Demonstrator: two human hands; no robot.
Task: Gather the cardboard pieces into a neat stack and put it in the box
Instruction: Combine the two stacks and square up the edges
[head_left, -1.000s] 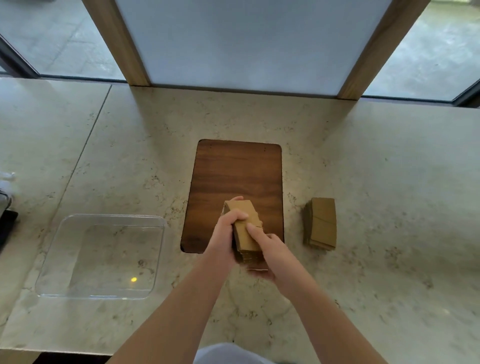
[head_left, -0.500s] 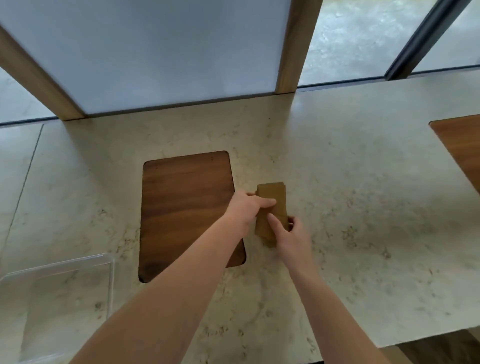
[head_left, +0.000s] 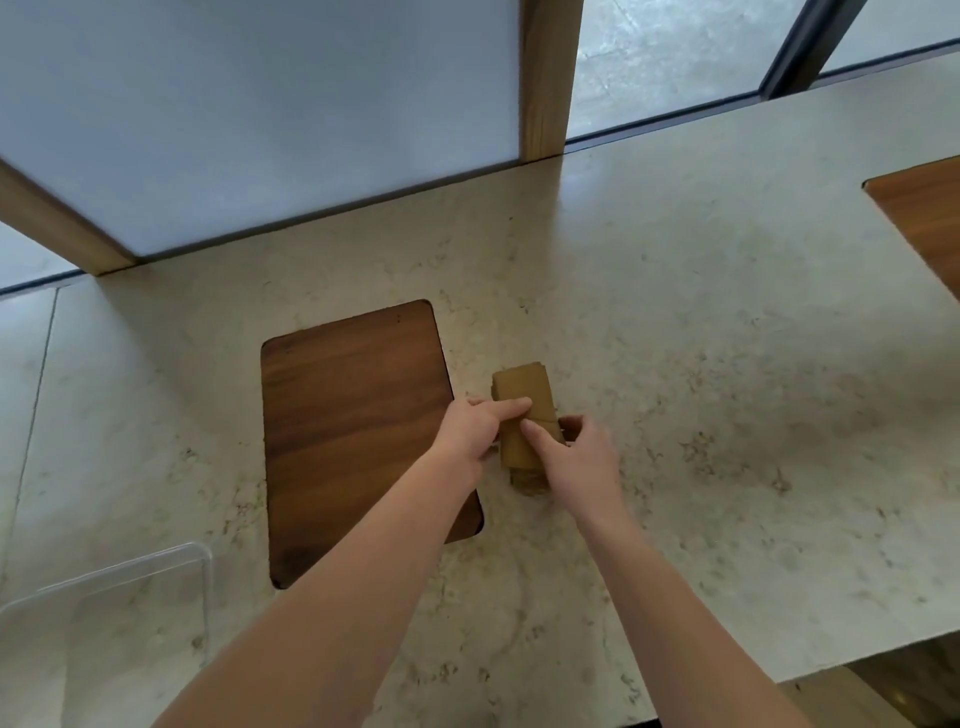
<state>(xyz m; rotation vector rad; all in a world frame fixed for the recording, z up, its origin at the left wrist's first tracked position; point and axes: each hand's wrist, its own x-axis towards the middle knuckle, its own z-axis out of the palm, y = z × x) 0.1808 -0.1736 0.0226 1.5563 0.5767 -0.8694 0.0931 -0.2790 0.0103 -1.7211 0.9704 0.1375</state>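
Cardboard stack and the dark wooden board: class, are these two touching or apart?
Apart. The head view shows a strip of bare countertop between the cardboard stack and the wooden board.

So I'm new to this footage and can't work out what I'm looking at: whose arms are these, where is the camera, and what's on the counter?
There is no machine here. A person wears a camera on the head, looking forward and down, so the two bare arms reaching in from the bottom are their own. The surface is a pale stone counter beside a window. Set into it is a dark wooden board; part of another shows at the right edge. Just right of the first board lies a stack of brown cardboard pieces. The left hand and the right hand grip it from either side, thumbs laid on top. At the lower left you see a corner of a clear plastic box, where the stack should end up.
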